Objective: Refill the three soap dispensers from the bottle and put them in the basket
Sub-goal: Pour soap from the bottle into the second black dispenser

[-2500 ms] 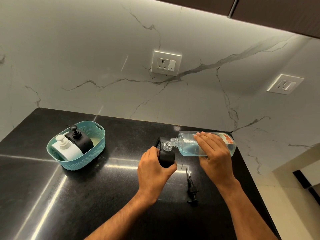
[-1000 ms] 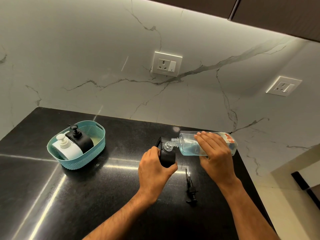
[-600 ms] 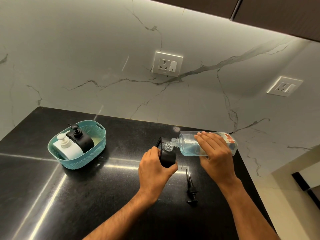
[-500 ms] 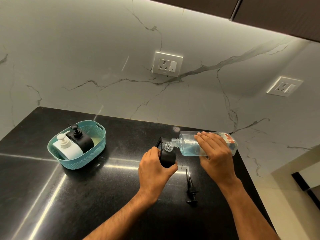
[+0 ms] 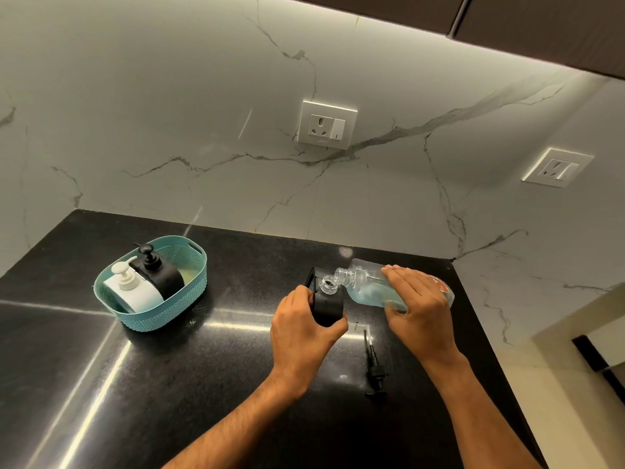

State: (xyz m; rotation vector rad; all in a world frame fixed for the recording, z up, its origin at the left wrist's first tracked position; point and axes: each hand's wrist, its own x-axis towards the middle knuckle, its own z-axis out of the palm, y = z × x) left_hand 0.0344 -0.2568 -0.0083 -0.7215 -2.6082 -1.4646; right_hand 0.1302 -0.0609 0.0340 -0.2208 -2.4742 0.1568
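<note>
My left hand [image 5: 301, 336] grips a black soap dispenser [image 5: 326, 304] that stands on the black counter with its neck uncapped. My right hand [image 5: 417, 309] holds a clear refill bottle [image 5: 365, 287] with blue liquid, tipped on its side, its mouth right over the dispenser's neck. The black pump head [image 5: 374, 370] lies on the counter between my forearms. At the left, a teal basket [image 5: 189, 299] holds a white dispenser [image 5: 135, 292] and a second black dispenser [image 5: 159, 274].
The black counter [image 5: 169, 384] ends at a marble wall behind, and its right edge drops off just past the bottle. Two wall sockets [image 5: 327, 125] sit above the counter. Open counter lies between the basket and my left hand.
Hardly anything has moved. The bottle stays tipped at the dispenser's neck, and both hands keep their grips.
</note>
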